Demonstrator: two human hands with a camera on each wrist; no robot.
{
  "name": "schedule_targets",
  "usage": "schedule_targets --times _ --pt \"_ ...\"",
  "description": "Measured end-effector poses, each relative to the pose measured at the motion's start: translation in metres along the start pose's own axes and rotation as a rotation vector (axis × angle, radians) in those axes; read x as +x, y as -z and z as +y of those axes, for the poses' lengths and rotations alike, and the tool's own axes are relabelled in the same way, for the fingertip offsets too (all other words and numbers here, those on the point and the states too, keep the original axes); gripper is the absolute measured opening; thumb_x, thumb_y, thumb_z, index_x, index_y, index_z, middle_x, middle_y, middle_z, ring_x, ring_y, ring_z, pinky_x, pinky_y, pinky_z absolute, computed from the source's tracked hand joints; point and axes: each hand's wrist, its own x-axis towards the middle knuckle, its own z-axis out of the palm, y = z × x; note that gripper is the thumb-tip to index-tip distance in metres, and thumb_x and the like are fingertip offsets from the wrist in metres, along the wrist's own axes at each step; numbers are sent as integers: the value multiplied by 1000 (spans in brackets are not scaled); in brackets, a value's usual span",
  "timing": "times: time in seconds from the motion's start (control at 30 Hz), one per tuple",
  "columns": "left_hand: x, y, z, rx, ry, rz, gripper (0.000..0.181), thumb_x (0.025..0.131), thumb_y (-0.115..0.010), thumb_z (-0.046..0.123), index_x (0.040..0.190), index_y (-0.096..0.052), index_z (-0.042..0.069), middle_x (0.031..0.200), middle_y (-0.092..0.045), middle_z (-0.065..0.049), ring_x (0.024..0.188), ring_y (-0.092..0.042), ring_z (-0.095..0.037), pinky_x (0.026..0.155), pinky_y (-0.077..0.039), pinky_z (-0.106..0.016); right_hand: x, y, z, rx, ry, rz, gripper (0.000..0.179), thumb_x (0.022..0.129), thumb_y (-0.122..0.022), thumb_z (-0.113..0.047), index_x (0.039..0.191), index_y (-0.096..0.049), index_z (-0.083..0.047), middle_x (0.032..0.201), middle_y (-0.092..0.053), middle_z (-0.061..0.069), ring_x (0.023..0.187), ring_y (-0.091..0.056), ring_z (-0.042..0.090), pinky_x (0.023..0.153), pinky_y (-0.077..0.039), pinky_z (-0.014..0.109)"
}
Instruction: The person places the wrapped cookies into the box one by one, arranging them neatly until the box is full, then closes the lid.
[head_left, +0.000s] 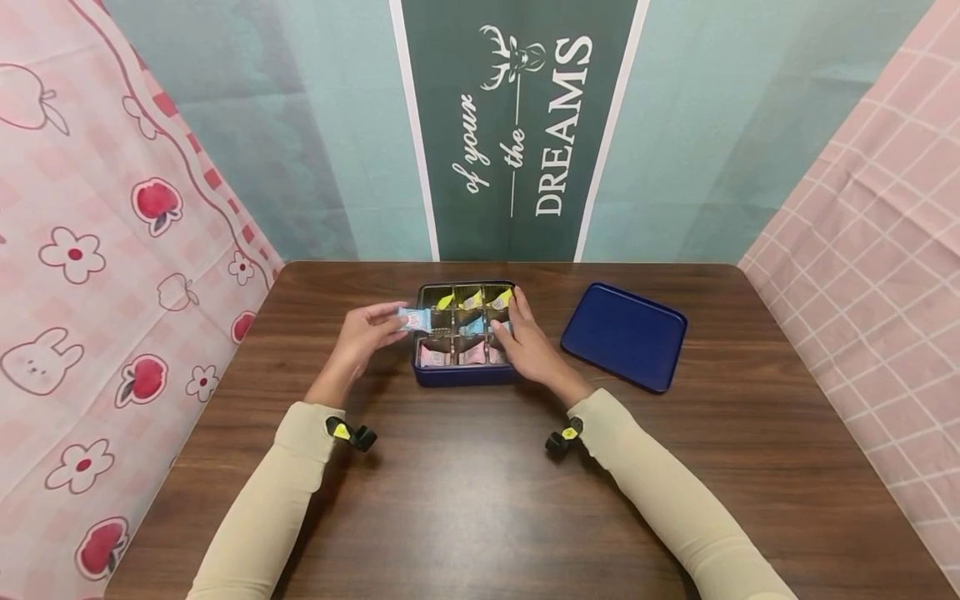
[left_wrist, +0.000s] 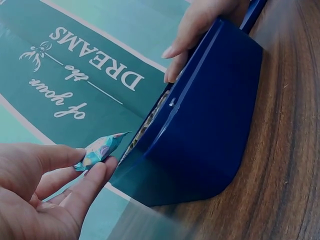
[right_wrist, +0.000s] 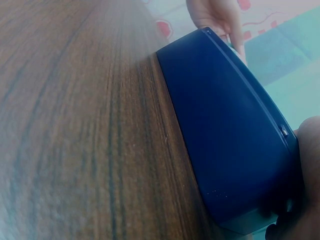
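My left hand (head_left: pixel 365 332) pinches a blue-wrapped candy (head_left: pixel 415 320) between thumb and fingertips, over the left edge of the dark blue box (head_left: pixel 468 377). In the left wrist view, the candy (left_wrist: pixel 102 151) lies just outside the rim, its twisted end pointing toward the box. My right hand (head_left: pixel 534 343) holds the box at its right side, thumb over the rim. A clear divided insert inside has yellow candies (head_left: pixel 471 301) in the back row, blue ones (head_left: pixel 472 326) in the middle and pink ones (head_left: pixel 472 354) in front. The middle-left compartment shows no candy.
The dark blue lid (head_left: pixel 626 335) lies on the wooden table (head_left: pixel 480 483) to the right of the box. Patterned cloths hang at left and right, and a green-and-teal cloth (head_left: pixel 510 133) stands behind the table. Each wrist wears a black strap.
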Motion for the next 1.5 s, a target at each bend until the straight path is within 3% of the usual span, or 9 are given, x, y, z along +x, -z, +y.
schedule_targets --times 0.23,0.5,1.0,1.2,1.5 --pt "2 -6 2 2 -12 -10 44 95 -65 -6 136 -54 -15 106 -69 -9 90 -71 -10 90 -56 -36 -1 0 1 5 2 2 84 107 -32 -58 161 -7 1 169 16 -1 155 -8 25 123 -17 47" --pt "5 -13 3 42 -18 -21 41 95 -65 -5 134 -56 -14 117 -68 -22 91 -71 -12 87 -57 -32 -1 1 -1 9 9 6 81 108 -35 -53 160 -7 2 169 15 0 155 -9 27 122 -18 48" --pt "9 -21 2 209 -65 -41 37 96 -68 2 131 -62 -9 122 -65 -29 103 -67 -26 87 -57 -30 -1 0 -1 1 3 6 82 107 -34 -55 160 -8 3 170 14 2 155 -10 28 122 -17 49" --pt "10 -26 3 245 -53 -32 35 94 -71 2 128 -65 -7 118 -66 -27 99 -68 -24 85 -58 -28 -1 1 -2 0 -3 3 82 107 -34 -55 160 -8 2 170 15 2 155 -9 27 122 -17 48" --pt "12 -30 2 342 -85 -16 33 93 -74 7 124 -69 -2 115 -70 -23 98 -69 -26 82 -58 -27 -1 1 -1 -3 -2 7 81 108 -34 -53 161 -8 2 170 15 1 155 -7 27 123 -16 48"
